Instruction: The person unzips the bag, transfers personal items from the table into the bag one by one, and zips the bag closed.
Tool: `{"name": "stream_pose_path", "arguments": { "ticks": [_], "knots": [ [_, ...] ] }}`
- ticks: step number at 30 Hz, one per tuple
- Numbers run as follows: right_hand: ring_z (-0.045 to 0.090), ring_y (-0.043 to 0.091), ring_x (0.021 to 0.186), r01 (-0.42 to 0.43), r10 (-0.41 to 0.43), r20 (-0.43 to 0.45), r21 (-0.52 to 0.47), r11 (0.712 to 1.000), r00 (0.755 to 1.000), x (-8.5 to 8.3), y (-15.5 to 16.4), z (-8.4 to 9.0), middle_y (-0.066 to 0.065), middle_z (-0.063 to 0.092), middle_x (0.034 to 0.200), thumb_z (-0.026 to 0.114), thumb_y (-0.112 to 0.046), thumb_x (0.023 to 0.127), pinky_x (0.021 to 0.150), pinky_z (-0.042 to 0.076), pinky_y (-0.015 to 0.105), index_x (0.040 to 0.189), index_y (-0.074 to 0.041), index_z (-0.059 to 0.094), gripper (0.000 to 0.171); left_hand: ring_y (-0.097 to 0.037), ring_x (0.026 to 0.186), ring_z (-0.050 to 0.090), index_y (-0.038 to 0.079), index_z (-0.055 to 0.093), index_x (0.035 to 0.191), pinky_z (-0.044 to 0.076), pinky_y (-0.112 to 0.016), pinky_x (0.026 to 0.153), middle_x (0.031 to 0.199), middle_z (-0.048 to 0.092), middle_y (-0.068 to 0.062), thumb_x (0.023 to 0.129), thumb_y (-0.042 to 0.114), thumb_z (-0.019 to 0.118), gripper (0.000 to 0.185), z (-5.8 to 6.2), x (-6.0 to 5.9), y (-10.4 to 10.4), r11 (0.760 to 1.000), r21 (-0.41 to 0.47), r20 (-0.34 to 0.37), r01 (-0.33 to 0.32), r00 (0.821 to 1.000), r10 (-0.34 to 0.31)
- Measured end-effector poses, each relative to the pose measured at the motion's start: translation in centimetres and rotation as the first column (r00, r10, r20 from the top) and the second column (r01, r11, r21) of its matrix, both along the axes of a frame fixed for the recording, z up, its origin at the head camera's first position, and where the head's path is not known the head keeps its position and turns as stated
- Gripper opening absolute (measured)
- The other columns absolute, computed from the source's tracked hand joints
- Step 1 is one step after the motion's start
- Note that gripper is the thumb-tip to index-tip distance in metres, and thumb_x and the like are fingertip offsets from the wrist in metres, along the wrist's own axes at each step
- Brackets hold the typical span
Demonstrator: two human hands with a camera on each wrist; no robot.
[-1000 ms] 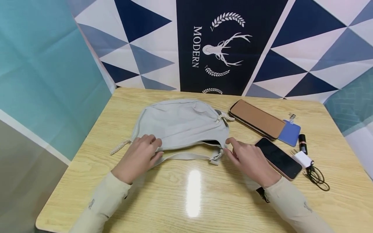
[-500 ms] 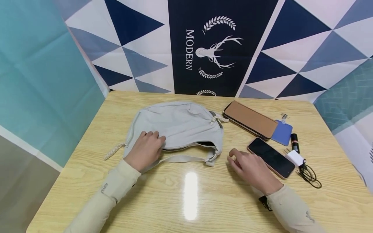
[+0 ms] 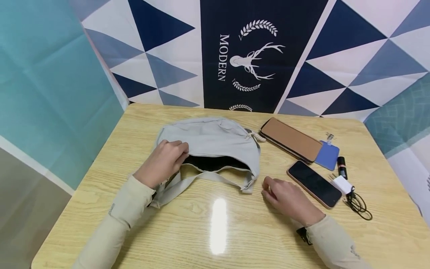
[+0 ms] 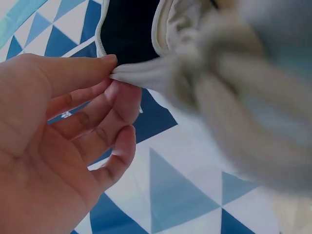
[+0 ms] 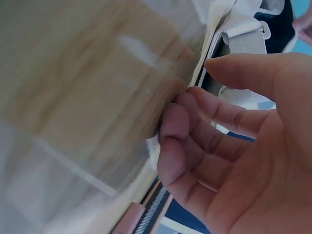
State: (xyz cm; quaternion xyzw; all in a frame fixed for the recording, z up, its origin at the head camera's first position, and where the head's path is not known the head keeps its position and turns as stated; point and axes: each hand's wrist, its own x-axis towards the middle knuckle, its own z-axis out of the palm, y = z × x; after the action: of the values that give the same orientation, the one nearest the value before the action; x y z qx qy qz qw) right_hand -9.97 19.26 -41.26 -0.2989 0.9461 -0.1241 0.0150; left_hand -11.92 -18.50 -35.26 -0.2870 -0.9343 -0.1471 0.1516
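The thumb and first fingers (image 4: 113,73) of the left hand (image 3: 163,162) are pressed together on the upper edge of the opening of the grey bag (image 3: 215,144); they pinch the cloth and hold it up, so the dark inside of the bag shows in the head view. The other fingers of this hand are loosely curled under the pinch and hold nothing. The bag lies flat on the wooden table (image 3: 208,231), a little left of the middle, with its opening turned to the near side. Its strap (image 3: 198,181) makes a loop on the table in front of the opening and passes under the left wrist.

The right hand (image 3: 285,198) rests on the table just right of the near right corner of the bag. Its fingers (image 5: 195,126) are bent and a little apart, their tips on the wood, and they grip nothing.

Right of this hand, close but not touching, a black phone (image 3: 314,183) lies face up. Farther right are a white charger with a black cable (image 3: 356,196) and a small dark tube (image 3: 341,166). Behind the phone lie a brown wallet (image 3: 290,139) and a blue card holder (image 3: 327,155), which touch each other.
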Motion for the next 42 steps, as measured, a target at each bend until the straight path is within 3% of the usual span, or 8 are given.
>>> {"name": "stream_pose_path", "arguments": {
  "ticks": [7, 12, 15, 18, 22, 29, 34, 42],
  "knots": [
    [0.041, 0.005, 0.052, -0.056, 0.061, -0.057, 0.082, 0.995, 0.996, 2.5, -2.1, 1.6, -0.008, 0.043, 0.064, 0.068, -0.015, 0.092, 0.046, 0.036, 0.027, 0.082, -0.016, 0.052, 0.019, -0.009, 0.06, 0.053, 0.007, 0.065, 0.083, 0.047, -0.031, 0.066, 0.072, 0.058, 0.002, 0.094, 0.005, 0.066, 0.012, 1.4, -0.4, 0.2, 0.996, 0.082, 0.043, 0.038, 0.998, -0.041],
    [0.05, 0.008, 0.057, -0.16, 0.162, -0.147, 0.028, 0.987, 0.976, 3.8, -4.9, 3.7, -0.007, 0.051, 0.068, 0.072, -0.018, 0.091, 0.049, 0.041, 0.028, 0.085, -0.015, 0.058, 0.016, -0.008, 0.061, 0.053, 0.007, 0.066, 0.084, 0.048, -0.026, 0.06, 0.072, 0.059, 0.002, 0.095, 0.005, 0.067, 0.011, 2.5, -0.5, 0.4, 0.99, 0.133, 0.079, 0.049, 0.995, -0.06],
    [0.059, 0.013, 0.069, -0.231, 0.218, -0.238, -0.028, 0.973, 0.947, 3.5, -7.4, 4.3, -0.002, 0.061, 0.081, 0.072, -0.018, 0.091, 0.057, 0.049, 0.03, 0.098, -0.011, 0.064, 0.013, -0.009, 0.062, 0.052, 0.007, 0.067, 0.084, 0.047, -0.026, 0.061, 0.073, 0.059, 0.001, 0.095, 0.005, 0.066, 0.011, 2.9, -0.3, 0.5, 0.989, 0.14, 0.101, 0.054, 0.993, -0.068],
    [0.064, 0.02, 0.084, -0.274, 0.249, -0.31, -0.04, 0.961, 0.918, 2.7, -10.1, 4.3, 0.005, 0.067, 0.096, 0.07, -0.019, 0.092, 0.071, 0.055, 0.034, 0.115, -0.005, 0.065, 0.027, -0.009, 0.063, 0.053, 0.006, 0.068, 0.084, 0.048, -0.026, 0.062, 0.074, 0.061, 0.0, 0.095, 0.004, 0.065, 0.011, 3.0, -0.2, 0.9, 0.987, 0.145, 0.116, 0.072, 0.989, -0.09],
    [0.064, 0.024, 0.081, -0.235, 0.212, -0.391, -0.01, 0.972, 0.896, 1.5, -13.6, 3.6, 0.01, 0.068, 0.095, 0.068, -0.021, 0.092, 0.066, 0.053, 0.034, 0.122, 0.0, 0.062, 0.037, -0.009, 0.065, 0.056, 0.006, 0.068, 0.086, 0.05, -0.026, 0.064, 0.077, 0.064, 0.0, 0.095, 0.004, 0.065, 0.01, 3.1, 0.0, 1.3, 0.984, 0.152, 0.115, 0.093, 0.987, -0.111],
    [0.056, 0.021, 0.061, -0.182, 0.17, -0.478, 0.021, 0.983, 0.862, -0.1, -16.6, 2.6, 0.005, 0.058, 0.071, 0.066, -0.004, 0.085, 0.048, 0.041, 0.031, 0.086, -0.007, 0.066, 0.003, -0.009, 0.066, 0.055, 0.006, 0.069, 0.086, 0.048, -0.026, 0.063, 0.076, 0.062, 0.001, 0.095, 0.004, 0.065, 0.011, 3.4, 0.0, 1.1, 0.98, 0.178, 0.121, 0.085, 0.987, -0.108],
    [0.056, 0.021, 0.061, -0.205, 0.192, -0.464, 0.024, 0.979, 0.865, -0.1, -16.7, 2.2, 0.004, 0.058, 0.069, 0.068, -0.001, 0.082, 0.047, 0.042, 0.03, 0.074, -0.009, 0.061, 0.013, -0.009, 0.066, 0.054, 0.008, 0.067, 0.085, 0.047, -0.026, 0.063, 0.075, 0.061, 0.002, 0.096, 0.005, 0.064, 0.012, 3.7, -0.1, 0.7, 0.979, 0.189, 0.128, 0.072, 0.987, -0.097],
    [0.054, 0.02, 0.059, -0.197, 0.179, -0.41, -0.003, 0.98, 0.894, -0.4, -17.0, 1.5, 0.002, 0.053, 0.07, 0.07, -0.018, 0.091, 0.042, 0.041, 0.031, 0.093, -0.007, 0.054, 0.019, -0.01, 0.066, 0.055, 0.008, 0.066, 0.085, 0.048, -0.025, 0.064, 0.076, 0.06, 0.002, 0.096, 0.005, 0.063, 0.012, 3.6, 0.3, 1.2, 0.986, 0.149, 0.12, 0.072, 0.989, -0.09]
  ]
}}
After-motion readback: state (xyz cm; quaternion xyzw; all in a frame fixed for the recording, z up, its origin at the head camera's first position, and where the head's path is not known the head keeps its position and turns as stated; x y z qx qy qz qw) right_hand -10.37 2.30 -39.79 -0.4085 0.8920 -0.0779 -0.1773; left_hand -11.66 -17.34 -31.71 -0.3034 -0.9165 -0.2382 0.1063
